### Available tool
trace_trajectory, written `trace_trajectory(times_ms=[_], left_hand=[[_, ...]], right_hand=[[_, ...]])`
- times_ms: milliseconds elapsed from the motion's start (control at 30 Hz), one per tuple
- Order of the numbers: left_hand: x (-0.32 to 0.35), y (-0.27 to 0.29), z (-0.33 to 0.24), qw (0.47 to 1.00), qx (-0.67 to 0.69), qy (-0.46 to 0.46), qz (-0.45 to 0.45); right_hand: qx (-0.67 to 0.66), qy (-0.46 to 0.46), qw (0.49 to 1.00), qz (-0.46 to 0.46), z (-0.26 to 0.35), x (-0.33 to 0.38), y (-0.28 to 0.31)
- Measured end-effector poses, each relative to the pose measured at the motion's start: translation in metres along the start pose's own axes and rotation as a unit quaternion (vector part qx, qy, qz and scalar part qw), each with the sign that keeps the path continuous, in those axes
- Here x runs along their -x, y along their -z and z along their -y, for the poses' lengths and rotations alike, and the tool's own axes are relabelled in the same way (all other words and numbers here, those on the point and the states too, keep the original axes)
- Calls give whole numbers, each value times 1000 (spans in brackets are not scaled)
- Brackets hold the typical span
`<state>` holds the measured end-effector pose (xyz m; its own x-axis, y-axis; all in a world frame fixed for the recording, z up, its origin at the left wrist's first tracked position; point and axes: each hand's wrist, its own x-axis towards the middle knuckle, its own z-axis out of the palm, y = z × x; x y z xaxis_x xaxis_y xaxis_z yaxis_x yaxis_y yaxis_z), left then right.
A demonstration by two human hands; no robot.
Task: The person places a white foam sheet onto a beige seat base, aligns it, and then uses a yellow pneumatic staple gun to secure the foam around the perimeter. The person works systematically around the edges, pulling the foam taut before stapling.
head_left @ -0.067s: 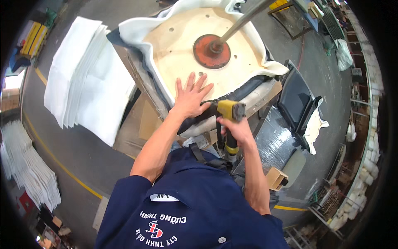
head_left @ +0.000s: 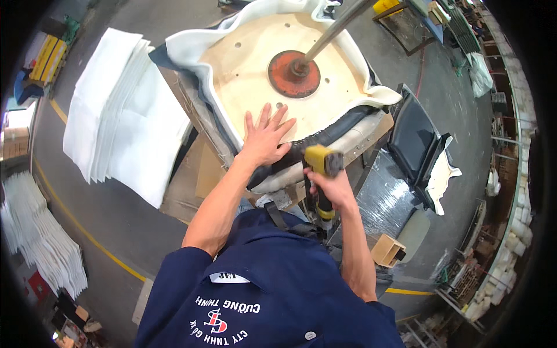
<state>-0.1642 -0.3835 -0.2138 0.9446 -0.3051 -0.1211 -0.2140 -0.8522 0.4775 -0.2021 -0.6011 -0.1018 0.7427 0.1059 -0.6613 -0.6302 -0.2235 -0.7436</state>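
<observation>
A round-cornered seat panel of pale plywood [head_left: 238,69] lies underside up, with white padding [head_left: 191,43] and a black cover [head_left: 339,129] bunched about its rim. A red disc [head_left: 294,84] on a metal rod presses down on its middle. My left hand [head_left: 266,139] rests on the board's near edge with fingers spread, holding nothing. Just right of it, my right hand [head_left: 332,190] grips a yellow and black staple gun [head_left: 322,161], slightly blurred. Its nose is close to the folded black edge; whether it touches, I cannot tell.
White padding sheets [head_left: 122,116] are stacked to the left, with another stack [head_left: 43,232] further off. On the right, black upholstered panels [head_left: 413,139] lie on a plastic-covered surface [head_left: 380,194], near a small wooden box [head_left: 387,250]. The rod [head_left: 339,29] slants over the panel.
The staple gun has drawn back slightly from the board's edge, toward me, in my right hand. My left hand stays pressed on the panel. The whole view has shifted a little.
</observation>
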Motion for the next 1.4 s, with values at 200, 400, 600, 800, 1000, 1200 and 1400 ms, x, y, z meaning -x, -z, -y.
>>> trace_trajectory(times_ms=[200,400,600,800,1000,1200,1400], left_hand=[[-7,-7,-4,1000,-7,-9,14],[0,-21,-19,1000,-27,11,-7],[-6,-37,-47,997,-63,41,-24],[-22,-55,-87,989,-70,117,-50],[-52,-79,-137,972,-67,213,-73],[-76,-68,-153,987,-62,139,-49],[0,-17,-147,990,-133,7,52]], right_hand=[[-36,85,995,-27,-107,84,42],[39,34,980,-191,-215,107,66],[73,14,956,-285,-302,114,96],[-77,-46,952,-293,-333,106,145],[-185,-75,925,-324,-410,85,175],[-279,-194,878,-337,-445,87,192],[-358,-246,815,-383,-491,90,177]])
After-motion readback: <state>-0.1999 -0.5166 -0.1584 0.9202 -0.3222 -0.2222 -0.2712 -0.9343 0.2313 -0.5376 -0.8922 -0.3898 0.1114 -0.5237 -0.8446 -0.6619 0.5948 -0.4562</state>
